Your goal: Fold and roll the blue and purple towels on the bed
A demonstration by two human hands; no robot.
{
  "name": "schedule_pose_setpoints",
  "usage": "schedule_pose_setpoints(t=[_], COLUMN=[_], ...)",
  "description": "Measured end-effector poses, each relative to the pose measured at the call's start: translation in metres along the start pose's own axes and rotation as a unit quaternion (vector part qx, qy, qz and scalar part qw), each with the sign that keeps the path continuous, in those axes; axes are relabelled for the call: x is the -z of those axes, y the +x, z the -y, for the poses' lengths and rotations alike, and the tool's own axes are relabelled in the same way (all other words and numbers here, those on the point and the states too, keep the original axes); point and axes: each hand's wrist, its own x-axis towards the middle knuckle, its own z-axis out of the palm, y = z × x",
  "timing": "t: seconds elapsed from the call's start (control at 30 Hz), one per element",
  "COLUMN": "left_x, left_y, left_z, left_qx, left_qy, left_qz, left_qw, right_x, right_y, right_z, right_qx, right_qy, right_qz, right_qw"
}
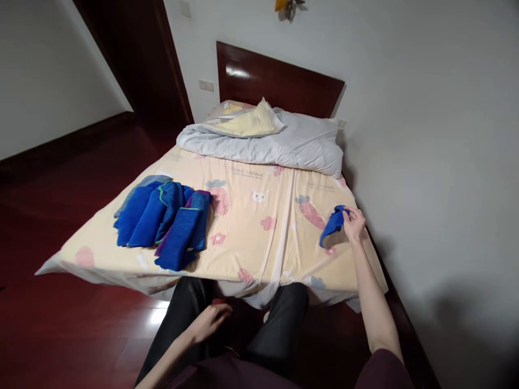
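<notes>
On the right side of the bed, my right hand (354,223) pinches a small blue cloth (334,222) between thumb and fingers. The cloth is crumpled at the grip, and its lower end hangs against the sheet. My left hand (209,322) rests by my left thigh, holding nothing that I can see, its fingers loosely extended. On the left part of the bed lies a group of folded blue cloths (146,215), overlapping one another. Some show green edging and a bit of purple, and the nearest folded cloth (178,237) lies on top at the front.
The bed (251,243) has a cream sheet with carrots, flowers and a rabbit face. A bunched grey-white quilt (300,138) and a pale yellow cloth (255,121) lie before the dark wooden headboard (279,81). A wall (438,162) runs close along the right side.
</notes>
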Motion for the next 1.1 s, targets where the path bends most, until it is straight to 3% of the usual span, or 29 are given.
schedule_pose_setpoints(t=[0.1, 0.2, 0.37, 0.47, 0.57, 0.67, 0.8, 0.97, 1.1], left_x=[0.034, 0.072, 0.127, 0.145, 0.146, 0.139, 0.134, 0.147, 0.159], left_y=[0.009, 0.015, 0.016, 0.013, 0.005, -0.006, -0.019, -0.035, -0.05], left_z=[-0.05, -0.119, -0.237, -0.29, -0.324, -0.338, -0.329, -0.291, -0.245], left_qx=[-0.071, -0.169, -0.375, -0.45, -0.483, -0.473, -0.435, -0.386, -0.337], left_qy=[-0.032, -0.08, -0.126, -0.131, -0.17, -0.2, -0.211, -0.21, -0.183], left_qz=[-0.081, -0.168, -0.285, -0.272, -0.178, -0.119, -0.109, -0.069, -0.061], left_qw=[0.994, 0.968, 0.873, 0.841, 0.84, 0.85, 0.869, 0.896, 0.922], right_x=[0.03, 0.052, 0.081, 0.1, 0.12, 0.137, 0.152, 0.172, 0.194], right_y=[0.01, 0.007, -0.027, -0.05, -0.071, -0.089, -0.108, -0.109, -0.094], right_z=[0.072, 0.151, 0.275, 0.334, 0.376, 0.399, 0.409, 0.408, 0.4], right_qx=[0.035, 0.062, 0.133, 0.171, 0.211, 0.251, 0.297, 0.328, 0.346], right_qy=[0.078, 0.109, 0.096, 0.073, 0.035, -0.016, -0.07, -0.129, -0.162], right_qz=[0.075, 0.147, 0.251, 0.32, 0.339, 0.304, 0.234, 0.14, 0.061], right_qw=[0.994, 0.981, 0.954, 0.929, 0.916, 0.919, 0.923, 0.925, 0.922])
